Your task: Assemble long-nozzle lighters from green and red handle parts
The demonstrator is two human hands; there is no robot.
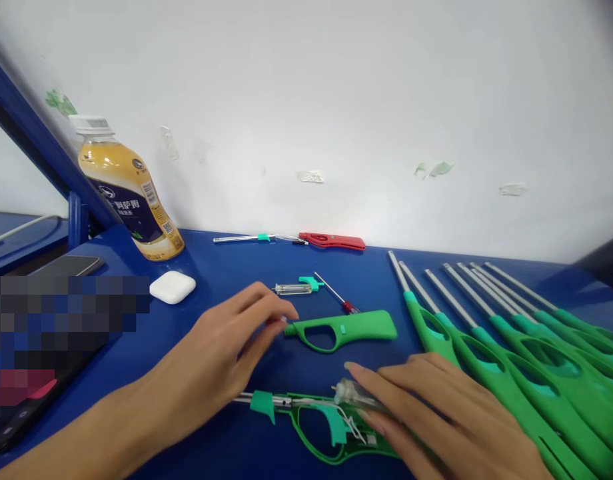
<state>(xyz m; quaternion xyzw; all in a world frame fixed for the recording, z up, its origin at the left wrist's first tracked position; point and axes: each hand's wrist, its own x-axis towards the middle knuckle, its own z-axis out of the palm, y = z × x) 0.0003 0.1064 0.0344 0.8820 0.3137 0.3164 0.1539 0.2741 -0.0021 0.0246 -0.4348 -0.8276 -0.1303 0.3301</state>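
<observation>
My left hand point(236, 333) is closed in a pinch beside the narrow front end of a green lighter shell point(371, 327); what sits between its fingertips is too small to make out. My right hand point(451, 413) grips a clear lighter fuel tank point(359, 393) between thumb and fingers, its valve end pointing left. Under that tank lies an opened green lighter half point(311, 443) with a metal rod, a teal trigger point(334, 420) and white wires. Behind the shell rest another clear tank with a teal part point(294, 289) and a thin red-handled screwdriver point(336, 295).
Several assembled green lighters point(516, 360) fan out on the right. At the back lie a red lighter shell point(331, 241) and a metal rod point(241, 238). On the left stand a drink bottle point(129, 193), a white case point(173, 287) and a phone point(69, 267).
</observation>
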